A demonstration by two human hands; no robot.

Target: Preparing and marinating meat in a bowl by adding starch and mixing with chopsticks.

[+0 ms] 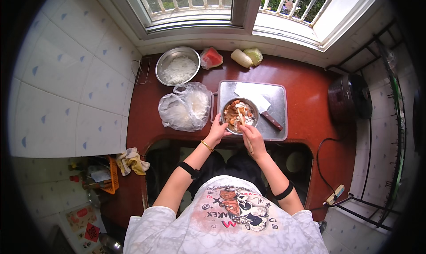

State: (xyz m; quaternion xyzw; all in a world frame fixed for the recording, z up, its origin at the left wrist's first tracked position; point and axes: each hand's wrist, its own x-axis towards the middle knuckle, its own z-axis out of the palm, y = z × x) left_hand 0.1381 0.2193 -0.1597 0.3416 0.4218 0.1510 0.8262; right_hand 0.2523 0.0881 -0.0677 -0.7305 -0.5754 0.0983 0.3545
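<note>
A metal bowl (257,120) holds a brown and orange food mix with white powder on it, over the near part of a cutting board (279,94). My left hand (218,129) grips the bowl's left rim, thumb on top. Wooden chopsticks (242,117) are in my right hand (254,141), their tips down in the mix. Behind the bowl a cleaver (256,99) lies flat on the board, its dark wooden handle pointing to the near right. To the left of the board sits a clear plastic bag (186,107) with white contents.
At the back stand a steel basin (159,67) of white shreds, a wrapped watermelon piece (212,57), a white radish piece (241,58) and a cabbage piece (254,56). A black cooker (349,97) is at right, its side near a cable. A cloth (133,160) lies at left.
</note>
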